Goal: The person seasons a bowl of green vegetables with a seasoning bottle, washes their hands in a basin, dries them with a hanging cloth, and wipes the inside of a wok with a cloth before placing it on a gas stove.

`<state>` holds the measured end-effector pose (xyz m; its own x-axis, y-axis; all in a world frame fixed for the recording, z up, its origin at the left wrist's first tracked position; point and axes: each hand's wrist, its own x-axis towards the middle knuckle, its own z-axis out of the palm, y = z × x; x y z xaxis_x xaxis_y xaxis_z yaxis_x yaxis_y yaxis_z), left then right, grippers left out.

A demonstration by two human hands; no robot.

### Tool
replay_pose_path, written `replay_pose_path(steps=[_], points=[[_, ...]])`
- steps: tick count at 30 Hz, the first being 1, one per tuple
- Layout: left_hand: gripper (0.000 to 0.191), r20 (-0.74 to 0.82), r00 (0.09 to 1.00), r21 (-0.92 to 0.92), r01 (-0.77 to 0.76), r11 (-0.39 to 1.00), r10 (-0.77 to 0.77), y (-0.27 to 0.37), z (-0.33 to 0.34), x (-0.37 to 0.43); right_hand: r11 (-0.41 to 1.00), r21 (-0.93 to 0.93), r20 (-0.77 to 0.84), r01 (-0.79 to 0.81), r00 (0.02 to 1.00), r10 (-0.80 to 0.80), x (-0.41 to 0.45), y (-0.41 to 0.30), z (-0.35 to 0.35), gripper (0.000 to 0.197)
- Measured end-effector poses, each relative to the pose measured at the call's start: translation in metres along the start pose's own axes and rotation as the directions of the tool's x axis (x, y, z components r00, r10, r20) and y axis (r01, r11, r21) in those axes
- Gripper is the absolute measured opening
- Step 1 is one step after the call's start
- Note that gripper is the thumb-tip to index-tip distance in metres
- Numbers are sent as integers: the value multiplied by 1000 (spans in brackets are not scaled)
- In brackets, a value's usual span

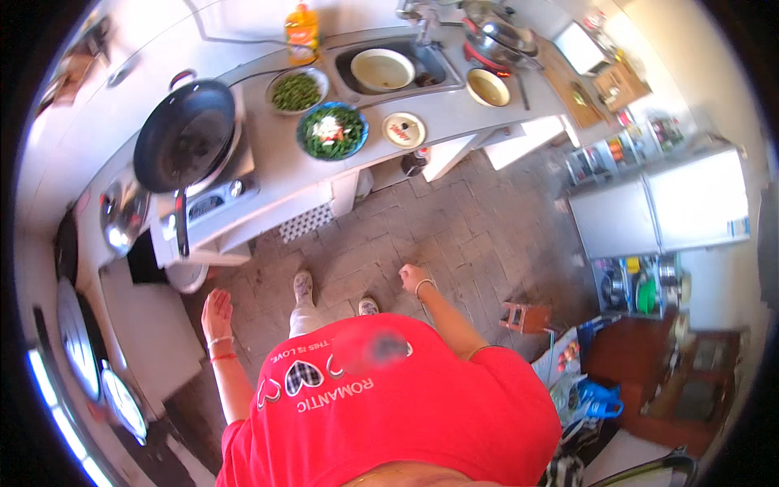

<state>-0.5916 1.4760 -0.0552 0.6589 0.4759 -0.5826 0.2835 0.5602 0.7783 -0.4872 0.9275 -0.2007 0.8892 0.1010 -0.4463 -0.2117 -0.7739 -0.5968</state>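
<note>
My left hand (217, 311) hangs by my side with nothing in it, its fingers slightly bent. Bare as well, my right hand (415, 279) is loosely curled over the floor. Both are apart from the counter (268, 149). On the stove (240, 187) at the left sits a black wok (182, 137), its handle toward me. Beside it are a bowl of chopped greens (296, 91) and a blue-rimmed bowl of leafy greens (333, 143) topped with white and red pieces. A small plate (404, 130) holds red pieces and something dark.
A basin (382, 70) of liquid stands in the sink (453, 76). Behind the bowls is an oil bottle (302, 33); a yellowish bowl (488, 87) sits right of the sink. A fridge (657, 204) and a small wooden stool (526, 318) stand to the right.
</note>
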Motion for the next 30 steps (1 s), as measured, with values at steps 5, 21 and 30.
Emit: replay_pose_path(steps=[5, 21, 30], points=[[52, 293, 955, -300, 137, 944, -46, 56, 22, 77, 977, -112, 34, -180, 982, 185, 12, -27, 15, 21], [25, 473, 861, -34, 229, 973, -186, 164, 101, 109, 996, -74, 212, -44, 975, 59, 91, -230, 28, 27], [12, 337, 899, 173, 232, 957, -279, 176, 126, 105, 808, 586, 16, 53, 997, -77, 122, -283, -137, 16]])
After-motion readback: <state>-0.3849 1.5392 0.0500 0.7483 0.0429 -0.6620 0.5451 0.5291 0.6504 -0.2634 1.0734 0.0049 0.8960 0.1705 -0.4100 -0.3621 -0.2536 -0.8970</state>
